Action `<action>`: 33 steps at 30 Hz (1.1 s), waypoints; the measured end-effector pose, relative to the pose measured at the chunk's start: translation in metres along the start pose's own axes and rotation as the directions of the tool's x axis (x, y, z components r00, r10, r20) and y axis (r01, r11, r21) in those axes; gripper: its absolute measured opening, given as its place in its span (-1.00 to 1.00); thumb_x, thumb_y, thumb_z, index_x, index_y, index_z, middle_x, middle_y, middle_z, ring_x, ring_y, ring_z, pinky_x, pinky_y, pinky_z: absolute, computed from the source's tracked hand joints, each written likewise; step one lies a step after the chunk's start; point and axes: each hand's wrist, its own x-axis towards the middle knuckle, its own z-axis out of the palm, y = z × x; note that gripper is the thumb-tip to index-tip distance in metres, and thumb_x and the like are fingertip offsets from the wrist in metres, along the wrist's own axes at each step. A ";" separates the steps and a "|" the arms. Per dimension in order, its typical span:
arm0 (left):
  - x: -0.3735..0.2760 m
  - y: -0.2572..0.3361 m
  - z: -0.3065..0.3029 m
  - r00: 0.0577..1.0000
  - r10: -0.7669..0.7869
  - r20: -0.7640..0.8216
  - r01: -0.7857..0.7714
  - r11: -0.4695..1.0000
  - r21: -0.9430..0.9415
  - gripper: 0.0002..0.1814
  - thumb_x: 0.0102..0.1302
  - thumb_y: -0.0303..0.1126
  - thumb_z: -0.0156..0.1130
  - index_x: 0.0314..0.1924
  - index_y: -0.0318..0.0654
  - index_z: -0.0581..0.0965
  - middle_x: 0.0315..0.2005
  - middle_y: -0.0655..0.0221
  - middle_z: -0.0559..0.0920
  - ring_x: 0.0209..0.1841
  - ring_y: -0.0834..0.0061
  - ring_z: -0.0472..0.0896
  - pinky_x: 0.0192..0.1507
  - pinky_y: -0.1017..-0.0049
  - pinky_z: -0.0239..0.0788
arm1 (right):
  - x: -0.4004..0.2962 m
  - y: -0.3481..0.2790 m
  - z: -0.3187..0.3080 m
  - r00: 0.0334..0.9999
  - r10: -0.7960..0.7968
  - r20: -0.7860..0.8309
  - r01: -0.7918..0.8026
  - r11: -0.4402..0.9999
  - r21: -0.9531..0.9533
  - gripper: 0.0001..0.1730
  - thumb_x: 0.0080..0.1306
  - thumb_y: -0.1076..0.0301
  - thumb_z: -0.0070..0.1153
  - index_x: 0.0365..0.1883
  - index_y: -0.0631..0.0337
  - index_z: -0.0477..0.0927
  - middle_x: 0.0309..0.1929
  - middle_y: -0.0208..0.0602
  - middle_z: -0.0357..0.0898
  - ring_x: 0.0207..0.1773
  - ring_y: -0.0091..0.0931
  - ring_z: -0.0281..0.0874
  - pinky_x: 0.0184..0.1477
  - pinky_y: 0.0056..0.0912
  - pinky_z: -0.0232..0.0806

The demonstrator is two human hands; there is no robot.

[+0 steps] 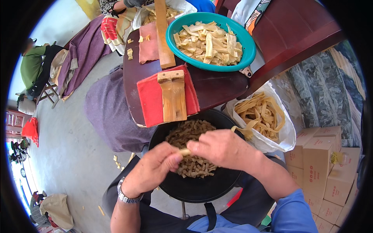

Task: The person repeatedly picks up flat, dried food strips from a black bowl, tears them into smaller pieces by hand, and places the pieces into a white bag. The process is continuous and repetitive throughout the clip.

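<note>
A pale, flat dried strip (185,151), apparently of plant material, is pinched between the fingertips of my left hand (161,164) and my right hand (223,148). Both hands are over a round black basin (201,195) between my knees. Many short, brownish folded pieces (189,131) lie in the basin. Beyond my right hand, a length of strip (244,132) reaches toward a white woven sack (288,139) of long strips (262,113). Whether it is the strip in my fingers is hidden.
A dark red chair seat (215,87) holds a teal basket (250,58) of flat pieces, a wooden block (174,102) on red cloth (150,104), and a wooden plank (164,38). Stacked cartons (317,163) stand right. Another person's gloved hand (134,3) is at the top; a person in green (33,67) sits left.
</note>
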 end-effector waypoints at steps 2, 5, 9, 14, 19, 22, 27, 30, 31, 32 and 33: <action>0.009 0.002 -0.007 0.980 0.138 -0.144 -0.119 0.984 0.135 -0.82 0.61 -0.39 0.17 0.01 -0.37 0.59 -0.32 0.38 0.51 -0.31 0.58 0.54 -0.21 0.52 0.43 | 0.007 0.012 -0.001 0.997 0.011 -0.079 -0.018 0.996 -0.089 -0.59 0.31 0.38 0.27 0.14 0.14 0.63 -0.47 -0.40 0.39 -0.40 -0.44 0.55 -0.42 -0.34 0.42; 0.025 0.011 -0.017 0.936 0.228 -0.268 -0.183 0.966 0.183 -0.80 0.55 -0.44 0.22 0.09 -0.36 0.60 -0.28 0.35 0.52 -0.29 0.55 0.55 -0.16 0.50 0.43 | 0.020 0.025 -0.004 0.976 0.043 -0.216 -0.077 0.986 -0.151 -0.64 0.29 0.42 0.29 0.08 0.16 0.67 -0.46 -0.38 0.45 -0.42 -0.43 0.57 -0.41 -0.33 0.46; 0.047 0.016 -0.026 0.857 0.304 -0.416 -0.202 0.941 0.273 -0.83 0.49 -0.46 0.29 0.02 -0.33 0.65 -0.22 0.31 0.62 -0.21 0.45 0.60 -0.09 0.49 0.44 | 0.034 0.042 -0.002 0.950 0.078 -0.303 -0.130 0.979 -0.157 -0.68 0.27 0.48 0.37 0.01 0.24 0.69 -0.38 -0.30 0.58 -0.34 -0.37 0.65 -0.35 -0.32 0.53; 0.066 0.021 -0.028 0.792 0.402 -0.460 -0.217 0.889 0.403 -0.84 0.48 -0.47 0.31 0.00 -0.32 0.66 -0.24 0.38 0.63 -0.20 0.53 0.59 -0.09 0.53 0.43 | 0.044 0.058 0.004 0.930 0.077 -0.359 -0.145 0.975 -0.168 -0.74 0.28 0.46 0.34 -0.05 0.24 0.69 -0.39 -0.30 0.58 -0.32 -0.37 0.65 -0.31 -0.31 0.54; 0.081 -0.007 -0.031 0.771 0.458 -0.443 -0.131 0.794 0.593 -0.86 0.41 -0.47 0.35 -0.08 -0.33 0.67 -0.26 0.30 0.65 -0.23 0.47 0.63 -0.13 0.47 0.46 | 0.040 0.062 0.024 0.953 0.217 -0.211 -0.254 0.953 -0.166 -0.89 0.31 0.41 0.25 -0.22 0.20 0.65 -0.40 -0.29 0.58 -0.24 -0.33 0.67 -0.24 -0.25 0.55; 0.074 -0.008 -0.024 0.793 0.388 -0.470 -0.036 0.799 0.600 -0.86 0.40 -0.45 0.36 -0.11 -0.35 0.67 -0.26 0.25 0.66 -0.27 0.41 0.64 -0.17 0.42 0.48 | 0.026 0.069 0.018 0.945 0.263 -0.196 -0.298 0.937 -0.181 -0.94 0.31 0.41 0.29 -0.28 0.17 0.67 -0.42 -0.30 0.58 -0.27 -0.31 0.66 -0.25 -0.21 0.55; 0.046 0.007 -0.015 0.843 0.332 -0.423 -0.105 0.873 0.476 -0.83 0.42 -0.36 0.36 -0.16 -0.33 0.68 -0.30 0.17 0.65 -0.27 0.22 0.64 -0.14 0.32 0.48 | 0.028 0.045 0.006 0.964 0.111 -0.240 -0.127 0.991 -0.052 -0.87 0.27 0.36 0.37 -0.21 0.10 0.76 -0.26 -0.40 0.71 -0.15 -0.41 0.67 -0.10 -0.27 0.48; 0.028 0.020 -0.010 0.962 -0.078 -0.261 0.043 0.990 -0.135 -0.50 0.59 -0.02 0.11 -0.22 -0.35 0.70 -0.36 0.23 0.69 -0.34 0.37 0.65 -0.16 0.43 0.50 | 0.035 0.029 -0.010 0.925 -0.008 -0.380 -0.017 0.998 -0.062 -0.82 0.25 0.33 0.33 -0.17 0.07 0.77 -0.22 -0.46 0.71 -0.04 -0.45 0.66 0.05 -0.27 0.42; 0.024 0.020 -0.008 0.971 -0.185 -0.150 0.128 0.936 -0.329 -0.38 0.65 0.10 0.02 -0.24 -0.36 0.70 -0.38 0.25 0.71 -0.37 0.41 0.65 -0.17 0.47 0.51 | 0.039 0.023 -0.014 0.901 -0.066 -0.429 0.034 0.996 -0.082 -0.84 0.25 0.32 0.31 -0.20 0.08 0.76 -0.22 -0.46 0.71 -0.02 -0.45 0.66 0.07 -0.26 0.42; 0.028 0.014 0.003 0.956 -0.285 -0.068 0.208 0.824 -0.527 -0.24 0.65 0.25 -0.16 -0.19 -0.35 0.70 -0.46 0.30 0.69 -0.40 0.50 0.64 -0.14 0.53 0.53 | 0.040 0.013 -0.018 0.899 -0.111 -0.424 0.085 0.993 -0.081 -0.81 0.27 0.32 0.27 -0.16 0.08 0.75 -0.18 -0.48 0.69 0.03 -0.44 0.65 0.11 -0.26 0.42; 0.025 0.000 0.004 0.979 -0.105 0.174 0.199 0.662 -0.722 -0.35 0.68 0.16 -0.13 -0.02 -0.32 0.66 -0.32 0.32 0.71 -0.27 0.56 0.65 -0.09 0.56 0.53 | 0.044 -0.003 -0.020 0.892 -0.152 -0.426 0.159 0.987 -0.019 -0.79 0.28 0.32 0.23 -0.14 0.13 0.72 -0.15 -0.43 0.65 0.06 -0.42 0.63 0.10 -0.22 0.44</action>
